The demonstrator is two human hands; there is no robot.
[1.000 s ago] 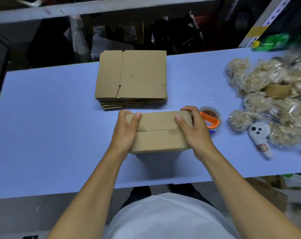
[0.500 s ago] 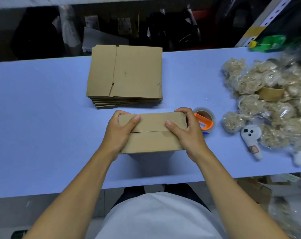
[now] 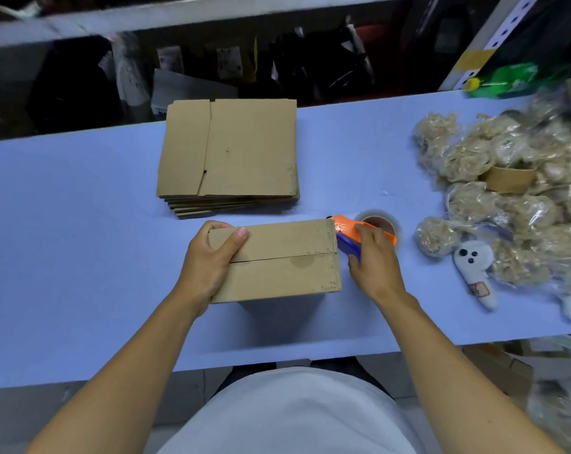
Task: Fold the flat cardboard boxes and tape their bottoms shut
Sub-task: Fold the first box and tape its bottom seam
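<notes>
two closed flaps meet along a seam on the folded box (image 3: 277,260), which stands at the centre of the frame on the blue table (image 3: 64,257). left hand (image 3: 209,260) grasps its left end, thumb curled over the top. right hand (image 3: 372,257) grips the orange tape dispenser (image 3: 362,234), its front touching the box's right edge. flat boxes (image 3: 231,155) are stacked above centre. bagged filler (image 3: 506,198) and a white plush toy (image 3: 474,273) lie at right.

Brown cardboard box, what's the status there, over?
Left hand holds folded brown cardboard box, flaps closed, seam untaped. Right hand grips orange tape dispenser at its right end. Nothing blocking.
</notes>
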